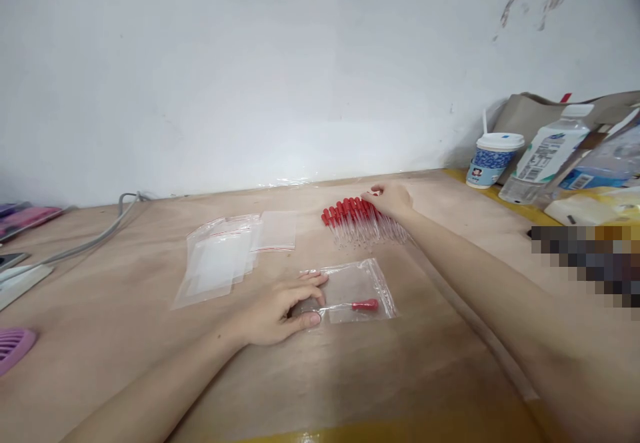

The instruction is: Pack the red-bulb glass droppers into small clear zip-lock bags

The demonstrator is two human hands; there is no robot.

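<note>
A clear zip bag (347,279) lies flat on the brown-covered table with one glass dropper with a red rubber bulb (365,305) in it. My left hand (280,306) rests on the bag's left end, fingers and thumb apart over the dropper's tip. Farther back, a row of droppers (347,213) lies side by side, red bulbs toward the wall and glass tubes toward me. My right hand (393,199) is at the right part of this row, thumb and fingers closed at a red bulb; the hand partly hides the droppers there.
Several flat zip bags (220,256) overlap at the left of the droppers. A grey cable (100,233) and a pink slotted object (15,348) lie far left. At the right stand a paper cup (493,159) with a straw and a plastic bottle (545,153), before a beige bag (525,119).
</note>
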